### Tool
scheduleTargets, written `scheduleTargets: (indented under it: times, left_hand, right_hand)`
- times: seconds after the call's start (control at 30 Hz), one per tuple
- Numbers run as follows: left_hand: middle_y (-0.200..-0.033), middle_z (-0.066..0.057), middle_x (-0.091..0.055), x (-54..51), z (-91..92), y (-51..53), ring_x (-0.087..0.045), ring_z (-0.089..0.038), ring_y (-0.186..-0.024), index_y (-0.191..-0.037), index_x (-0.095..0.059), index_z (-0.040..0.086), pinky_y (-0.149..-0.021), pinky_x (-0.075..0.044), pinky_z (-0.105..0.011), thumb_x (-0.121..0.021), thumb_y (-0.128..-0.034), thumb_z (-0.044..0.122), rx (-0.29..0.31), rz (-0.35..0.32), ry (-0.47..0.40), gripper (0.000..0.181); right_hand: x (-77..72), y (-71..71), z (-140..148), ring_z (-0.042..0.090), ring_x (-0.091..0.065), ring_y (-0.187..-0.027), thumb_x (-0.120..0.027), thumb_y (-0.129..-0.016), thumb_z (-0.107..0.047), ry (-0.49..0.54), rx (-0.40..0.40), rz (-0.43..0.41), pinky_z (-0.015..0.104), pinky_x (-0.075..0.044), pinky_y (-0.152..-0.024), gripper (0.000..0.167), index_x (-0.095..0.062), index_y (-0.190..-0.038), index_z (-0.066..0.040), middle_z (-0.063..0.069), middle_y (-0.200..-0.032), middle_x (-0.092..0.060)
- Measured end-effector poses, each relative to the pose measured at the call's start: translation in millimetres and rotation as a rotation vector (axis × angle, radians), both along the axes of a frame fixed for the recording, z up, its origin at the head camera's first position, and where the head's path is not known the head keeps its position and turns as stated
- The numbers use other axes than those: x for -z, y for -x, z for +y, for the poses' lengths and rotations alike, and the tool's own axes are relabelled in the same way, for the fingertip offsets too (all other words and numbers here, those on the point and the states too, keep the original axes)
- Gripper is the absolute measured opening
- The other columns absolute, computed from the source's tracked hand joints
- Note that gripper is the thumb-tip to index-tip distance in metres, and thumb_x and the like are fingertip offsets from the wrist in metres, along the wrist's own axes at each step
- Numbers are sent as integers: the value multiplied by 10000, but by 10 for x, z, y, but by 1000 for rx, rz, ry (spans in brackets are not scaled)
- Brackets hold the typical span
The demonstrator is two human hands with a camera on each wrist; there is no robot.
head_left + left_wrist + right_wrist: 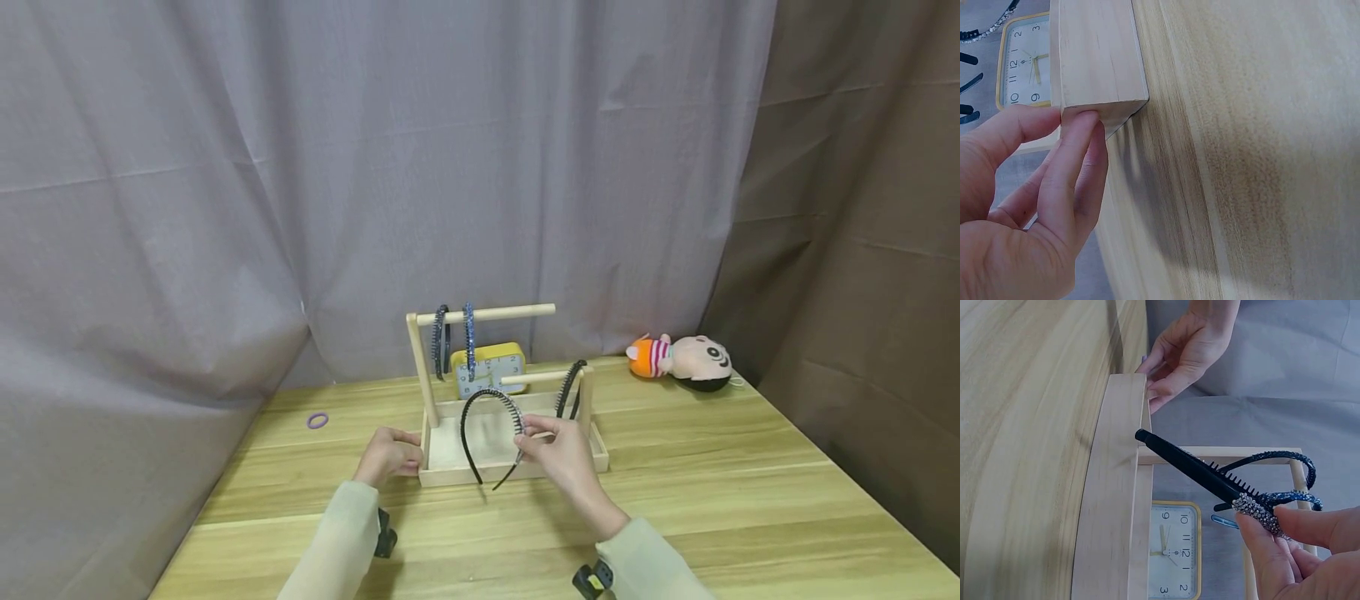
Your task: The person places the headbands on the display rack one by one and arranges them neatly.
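Observation:
My right hand (561, 457) pinches a black toothed headband (463, 422) by one side, where silver rhinestones (1254, 509) cover it. It is held upright, its ends pointing down, before a light wooden rack (453, 477) with a tray base. At the tray's left end my left hand (388, 457) grips the wall, thumb on the rim and fingers against the outside. From the rack's upper bar hang a dark headband (437, 346) and a blue sparkly headband (470, 337). Another black headband (566, 387) hangs on the lower bar at the right.
Behind the rack stands a yellow-framed clock (491, 367), partly hidden by it. A purple hair tie (310, 422) lies on the table (720, 500) at the left. At the back right lies a plush doll (688, 360). Grey curtains (450, 167) hang behind the table.

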State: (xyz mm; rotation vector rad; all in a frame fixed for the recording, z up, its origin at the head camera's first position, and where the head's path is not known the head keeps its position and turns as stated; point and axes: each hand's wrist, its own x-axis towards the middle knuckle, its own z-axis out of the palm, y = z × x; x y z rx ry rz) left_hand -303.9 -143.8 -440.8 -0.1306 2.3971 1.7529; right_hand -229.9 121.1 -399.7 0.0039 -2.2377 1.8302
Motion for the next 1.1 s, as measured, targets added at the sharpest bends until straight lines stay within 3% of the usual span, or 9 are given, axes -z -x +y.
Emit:
scheduleTargets:
  times: [0.63, 0.97, 1.1]
  left_hand:
    - [-836, -149, -641, 7, -10, 16, -645, -190, -653, -1101, -621, -149, -647, -636, -320, -646, -738, -113, -2, -6, 15, 365]
    - [-874, -168, -650, 5, -4, 13, -653, -196, -671, -1096, -629, -135, -666, -638, -329, -656, -739, -106, -4, -7, 24, 359]
    - [-904, -203, -662, 9, -3, 12, -667, -215, -690, -1099, -624, -143, -681, -639, -345, -647, -733, -114, -7, -11, 25, 368]
  right_hand:
    - [-30, 84, 14, 217, -709, -721, -723, -805, 22, -18, 44, 44, 242, -618, -616, 340, -684, -1141, 61, 161, -914, -702]
    - [-3, 163, 37, 250, -718, -692, -726, -796, 27, -22, 76, 72, 316, -630, -625, 351, -677, -1141, 71, 194, -920, -702]
    - [16, 186, 43, 258, -722, -703, -727, -801, 24, -27, 91, 81, 267, -622, -604, 346, -674, -1137, 85, 203, -919, -704]
